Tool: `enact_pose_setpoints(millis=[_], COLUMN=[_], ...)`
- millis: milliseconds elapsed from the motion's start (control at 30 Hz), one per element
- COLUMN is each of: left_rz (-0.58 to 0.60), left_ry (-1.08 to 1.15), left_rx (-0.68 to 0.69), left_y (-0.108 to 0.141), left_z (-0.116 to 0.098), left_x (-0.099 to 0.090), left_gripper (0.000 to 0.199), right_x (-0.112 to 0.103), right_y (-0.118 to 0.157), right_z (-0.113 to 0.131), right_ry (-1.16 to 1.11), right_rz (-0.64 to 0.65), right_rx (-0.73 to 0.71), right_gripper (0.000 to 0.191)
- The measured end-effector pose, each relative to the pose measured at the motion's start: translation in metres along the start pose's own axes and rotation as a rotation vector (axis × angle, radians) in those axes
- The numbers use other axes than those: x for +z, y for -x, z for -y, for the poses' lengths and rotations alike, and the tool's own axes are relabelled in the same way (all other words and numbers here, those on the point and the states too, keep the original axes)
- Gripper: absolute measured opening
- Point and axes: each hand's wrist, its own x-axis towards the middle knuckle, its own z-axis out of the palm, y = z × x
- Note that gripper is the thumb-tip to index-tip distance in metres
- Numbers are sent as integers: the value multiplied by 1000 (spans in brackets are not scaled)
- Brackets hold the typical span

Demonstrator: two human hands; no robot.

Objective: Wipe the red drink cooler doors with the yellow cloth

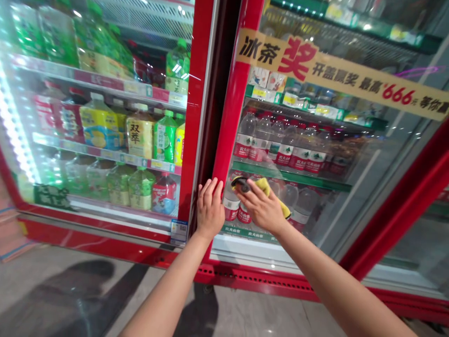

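Note:
My left hand lies with its fingers stretched out against the red door frame of a drinks fridge. To its right, my right hand holds a yellow cloth with a dark edge against the glass door. Part of the cloth is hidden under the palm and fingers. A black rounded piece shows at the fingertips of my right hand; I cannot tell whether it belongs to the cloth or the door. Behind the glass stand water bottles with red caps and red-and-white labels.
A second fridge with a red frame stands at the left, holding drink bottles on several shelves. Across the right door runs a beige banner with printed characters. Grey floor lies below.

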Motion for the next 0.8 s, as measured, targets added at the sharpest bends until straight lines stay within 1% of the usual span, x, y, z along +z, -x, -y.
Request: enact_pose_setpoints(millis=[67, 100, 133, 167, 200, 267, 300, 333, 367, 400, 433, 500, 533, 600, 633, 667, 700, 733, 767, 800], left_rz=[4, 8, 13, 20, 27, 37, 36, 32, 27, 26, 27, 38, 45, 53, 56, 60, 65, 72, 80, 91], left_ry=[8, 11, 14, 15, 17, 21, 24, 26, 29, 33, 39, 51, 56, 57, 54, 50, 47, 45, 43, 41], left_rx=[-9, -10, -7, -4, -2, 2, 4, 8, 11, 16, 20, 30, 35, 57, 70, 84, 99, 116, 135, 154], left_y=[-1, -2, -2, -3, -3, -3, -3, -2, -2, -1, -1, 1, 3, 5, 5, 6, 6, 7, 7, 6], left_z=[-5, -8, -11, -14, -17, -23, -26, -28, -31, -33, -35, -39, -41, -44, -46, -48, -51, -54, -57, -60], left_x=[3, 4, 5, 7, 8, 10, 11, 13, 15, 16, 18, 22, 23, 26, 28, 29, 30, 32, 33, 35], left_gripper=[60, 60, 60, 60, 60, 60, 61, 61, 61, 61, 62, 63, 64, 65, 65, 65, 65, 65, 65, 66], right_x=[-8, -8, -6, -1, 5, 13, 14, 13, 9, 4, 0, -5, -3, 6, 13, 19, 23, 25, 24, 20], right_y=[8, 15, 24, 33, 40, 47, 46, 42, 36, 31, 28, 32, 39, 60, 70, 78, 83, 85, 83, 80], right_z=[-7, -4, 2, 11, 20, 33, 33, 28, 19, 6, -7, -29, -33, -29, -20, -11, -2, 5, 7, 5], right_ry=[73, 103, 121, 128, 113, 38, 2, -23, -33, -32, -25, -24, -29, -36, -32, -24, -22, -28, -35, -43], right_rz=[-42, -69, -88, -102, -87, -7, 34, 60, 63, 41, -6, -152, -237, -378, -411, -409, -358, -269, -170, -79], right_rx=[286, 415, 513, 572, 567, 374, 285, 242, 266, 351, 474, 718, 808, 906, 917, 896, 836, 752, 665, 594], right_gripper=[56, 56, 56, 55, 56, 56, 57, 58, 59, 61, 61, 62, 62, 64, 65, 67, 68, 69, 70, 70])
